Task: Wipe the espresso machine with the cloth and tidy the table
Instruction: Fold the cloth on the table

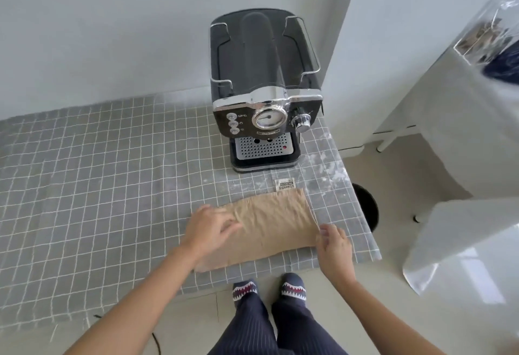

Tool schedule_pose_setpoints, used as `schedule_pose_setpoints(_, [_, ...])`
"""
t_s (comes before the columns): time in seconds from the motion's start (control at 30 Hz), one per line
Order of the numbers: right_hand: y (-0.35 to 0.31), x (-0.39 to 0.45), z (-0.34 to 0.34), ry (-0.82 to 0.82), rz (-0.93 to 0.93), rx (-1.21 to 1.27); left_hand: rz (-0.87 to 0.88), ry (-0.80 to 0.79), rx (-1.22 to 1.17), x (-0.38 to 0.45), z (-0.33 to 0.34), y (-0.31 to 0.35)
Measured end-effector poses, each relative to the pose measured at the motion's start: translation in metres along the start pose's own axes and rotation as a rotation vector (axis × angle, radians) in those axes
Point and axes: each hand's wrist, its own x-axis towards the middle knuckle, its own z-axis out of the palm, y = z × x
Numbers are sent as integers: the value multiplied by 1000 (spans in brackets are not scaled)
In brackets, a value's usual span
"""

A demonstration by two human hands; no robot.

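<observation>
I see one tan cloth (269,225) lying flat near the front right edge of the bench (98,186), which is covered in a grey checked tablecloth. My left hand (209,229) lies palm-down on the cloth's left part, fingers (229,228) spread loosely and pressing rather than gripping. My right hand (334,245) is at the cloth's right front corner, its fingers curled in toward the edge; I cannot tell whether they have pinched the fabric or only touch it.

One black and chrome espresso machine (264,90) stands behind the cloth, against the wall, with three small buttons, one round gauge and one knob on its face. One small printed label (284,184) lies between the machine and the cloth, just touching the cloth's far edge. White smears mark the tablecloth to the right of the machine. Off the bench's right edge, a dark round bin (368,208) sits on the floor.
</observation>
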Motion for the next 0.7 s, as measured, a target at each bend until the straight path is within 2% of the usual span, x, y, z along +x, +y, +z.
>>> schedule_pose_setpoints(0.07, [-3, 3, 4, -1, 178, 103, 85, 29, -105, 48, 8, 30])
schedule_pose_setpoints(0.13, [-6, 6, 4, -16, 264, 130, 145, -14, -127, 90, 24, 62])
schedule_pose_setpoints(0.3, [-6, 16, 1, -27, 417, 134, 180, -274, 24, 142, 60, 105])
schedule_pose_setpoints(0.33, [-6, 16, 2, -22, 431, 137, 195, -274, 84, 143, 63, 107])
schedule_pose_setpoints(0.47, [-11, 12, 5, 15, 404, 174, 306, -162, 177, 145, 60, 110])
schedule_pose_setpoints(0.63, [-31, -1, -1, 101, 326, 327, 305, -304, 26, 156, 28, 102])
schedule_pose_setpoints(0.7, [-46, -9, -2, 98, 249, 371, 293, -300, -66, 155, 4, 89])
